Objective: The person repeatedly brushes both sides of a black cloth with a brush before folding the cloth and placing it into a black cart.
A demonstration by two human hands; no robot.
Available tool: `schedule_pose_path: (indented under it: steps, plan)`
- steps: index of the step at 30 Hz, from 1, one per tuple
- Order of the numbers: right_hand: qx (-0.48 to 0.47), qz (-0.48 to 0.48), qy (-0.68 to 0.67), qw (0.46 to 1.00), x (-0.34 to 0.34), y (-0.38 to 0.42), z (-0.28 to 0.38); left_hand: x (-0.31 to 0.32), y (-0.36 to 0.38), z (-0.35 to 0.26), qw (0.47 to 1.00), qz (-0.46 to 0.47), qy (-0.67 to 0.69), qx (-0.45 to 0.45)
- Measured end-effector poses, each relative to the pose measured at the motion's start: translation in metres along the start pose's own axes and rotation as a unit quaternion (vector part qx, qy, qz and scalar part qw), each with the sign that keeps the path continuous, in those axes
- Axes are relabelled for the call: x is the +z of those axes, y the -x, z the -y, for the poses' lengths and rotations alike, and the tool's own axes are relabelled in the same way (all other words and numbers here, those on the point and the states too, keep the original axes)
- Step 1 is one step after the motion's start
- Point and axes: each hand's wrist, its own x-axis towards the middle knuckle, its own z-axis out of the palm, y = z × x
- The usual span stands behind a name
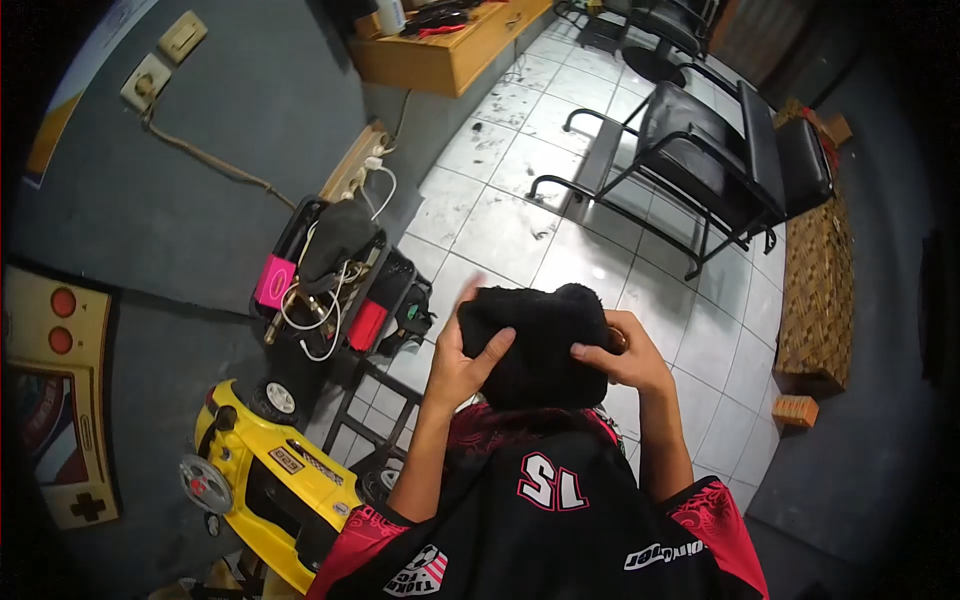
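Observation:
A folded black cloth (540, 350) with a fuzzy surface is held up in front of the chest of a black and red shirt. On its left side my left hand (468, 350) grips it, the thumb lying across the front. My right hand (630, 352) holds the opposite side, thumb also on the front and the other fingers behind the cloth. A small brownish round thing, too small to make out, shows by the right fingers.
Left stand a yellow toy car (290, 480) and a rack (290, 245) with cables and a pink box. A wooden shelf (455, 60) juts from the wall. Black chairs (700, 150) stand ahead right, near a woven box (815, 300) and a small orange box (795, 410).

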Motion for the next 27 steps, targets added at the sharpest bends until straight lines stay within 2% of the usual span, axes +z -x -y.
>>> schedule_pose_path:
  steps: [2, 3, 7, 10, 11, 12, 13, 14, 16, 17, 18, 20, 21, 24, 27]
  plan:
    - [0.107, -0.026, 0.004, 0.994, 0.010, -0.006, 0.012, -0.023, 0.001, 0.024, 0.996, 0.061, -0.041, -0.042]
    - [0.109, -0.018, 0.006, 0.994, 0.011, -0.009, 0.007, -0.024, 0.001, 0.021, 0.998, 0.012, -0.014, -0.058]
    - [0.102, 0.042, 0.022, 0.994, 0.014, -0.024, -0.007, -0.043, -0.002, 0.025, 0.997, 0.000, -0.048, -0.060]
    - [0.071, 0.101, 0.019, 0.992, 0.013, -0.041, -0.022, -0.040, -0.011, 0.032, 0.984, -0.057, 0.089, -0.146]
    - [0.011, 0.094, -0.016, 0.995, 0.013, -0.045, -0.026, -0.044, -0.013, 0.040, 0.993, -0.040, 0.045, -0.099]
    - [-0.049, 0.086, -0.053, 0.994, 0.015, -0.049, -0.026, -0.037, -0.017, 0.027, 0.990, -0.038, 0.089, -0.104]
    - [-0.047, -0.001, -0.081, 0.996, 0.021, -0.049, -0.021, -0.041, -0.021, 0.027, 0.987, 0.014, 0.098, -0.125]
    - [-0.047, -0.002, -0.083, 0.995, 0.015, -0.049, -0.011, -0.047, -0.025, 0.027, 0.982, 0.065, 0.107, -0.145]
    - [0.049, 0.070, 0.048, 0.995, 0.000, -0.056, 0.005, -0.048, -0.039, 0.022, 0.984, 0.083, 0.071, -0.142]
    - [-0.203, 0.065, 0.103, 0.972, 0.002, -0.077, -0.014, -0.048, -0.044, 0.019, 0.984, 0.100, 0.038, -0.141]
    - [-0.206, 0.065, 0.099, 0.971, -0.006, -0.083, -0.009, -0.048, -0.050, 0.018, 0.985, 0.099, 0.034, -0.140]
    - [-0.081, 0.164, 0.178, 0.967, -0.024, -0.091, 0.008, -0.048, -0.061, 0.017, 0.990, 0.108, -0.075, -0.051]
    - [-0.069, 0.132, 0.164, 0.975, -0.022, -0.097, 0.015, -0.048, -0.065, 0.015, 0.985, 0.111, -0.129, -0.007]
    - [-0.133, 0.146, 0.187, 0.962, -0.033, -0.117, 0.023, -0.045, -0.073, 0.007, 0.988, 0.076, -0.136, 0.012]
    - [-0.190, 0.161, 0.202, 0.947, -0.047, -0.139, 0.030, -0.056, -0.082, 0.006, 0.976, 0.064, -0.202, 0.058]
